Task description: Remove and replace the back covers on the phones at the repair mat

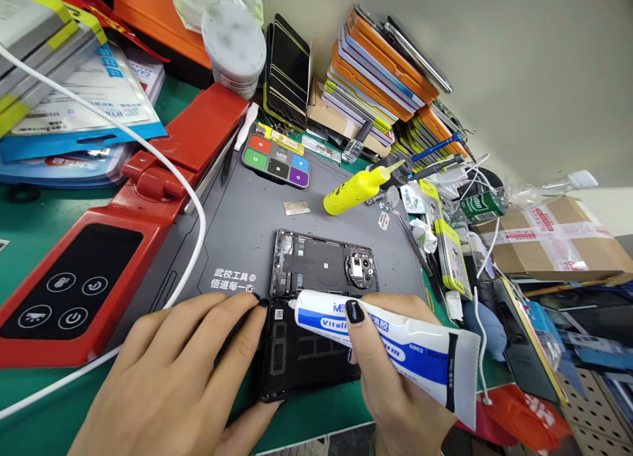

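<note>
An opened phone body [324, 265] lies on the grey work mat [247, 225], its inner parts and camera module showing. Just in front of it lies a black back cover [301, 364], inner side up. My left hand [182, 370] rests on the cover's left edge, fingers spread and pressing down. My right hand [395, 370] is closed round a white and blue glue tube [390, 344], with its nozzle at the cover's upper edge, near the left corner.
A yellow squeeze bottle [356, 189] lies on the mat's far side. A red lamp base [79, 278] with a white cable [192, 199] sits left. Stacked phone boxes [376, 80], tools and a cardboard box [554, 238] crowd the back and right.
</note>
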{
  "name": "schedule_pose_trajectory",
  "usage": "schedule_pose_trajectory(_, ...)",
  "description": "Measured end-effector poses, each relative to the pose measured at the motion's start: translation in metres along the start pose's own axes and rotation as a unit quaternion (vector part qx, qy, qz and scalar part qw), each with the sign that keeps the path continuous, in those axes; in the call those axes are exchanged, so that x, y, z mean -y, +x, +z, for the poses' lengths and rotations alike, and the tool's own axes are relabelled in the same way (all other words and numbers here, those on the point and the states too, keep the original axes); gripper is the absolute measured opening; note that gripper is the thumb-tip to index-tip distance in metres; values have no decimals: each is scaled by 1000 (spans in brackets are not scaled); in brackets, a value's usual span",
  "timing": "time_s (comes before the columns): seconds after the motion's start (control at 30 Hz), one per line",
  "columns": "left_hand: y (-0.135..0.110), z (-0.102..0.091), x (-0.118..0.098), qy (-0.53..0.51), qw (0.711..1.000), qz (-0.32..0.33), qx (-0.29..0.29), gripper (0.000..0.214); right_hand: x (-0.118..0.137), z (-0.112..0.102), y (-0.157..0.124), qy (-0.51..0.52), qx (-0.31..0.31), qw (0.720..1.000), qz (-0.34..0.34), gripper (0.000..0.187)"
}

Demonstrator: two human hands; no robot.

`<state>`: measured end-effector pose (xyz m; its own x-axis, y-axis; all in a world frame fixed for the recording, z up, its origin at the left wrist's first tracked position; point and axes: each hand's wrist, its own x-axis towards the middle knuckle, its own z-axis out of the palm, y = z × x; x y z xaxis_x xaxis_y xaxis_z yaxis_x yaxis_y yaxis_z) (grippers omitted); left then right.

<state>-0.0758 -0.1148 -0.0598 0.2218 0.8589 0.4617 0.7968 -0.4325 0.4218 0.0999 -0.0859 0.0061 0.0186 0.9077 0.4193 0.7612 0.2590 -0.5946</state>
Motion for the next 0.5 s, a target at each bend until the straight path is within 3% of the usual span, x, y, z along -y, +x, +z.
schedule_pose_trajectory(0.5, -4, -1, 1, -1, 1000, -7, 23, 43, -12, -9, -7, 7, -41, 999, 9, 19)
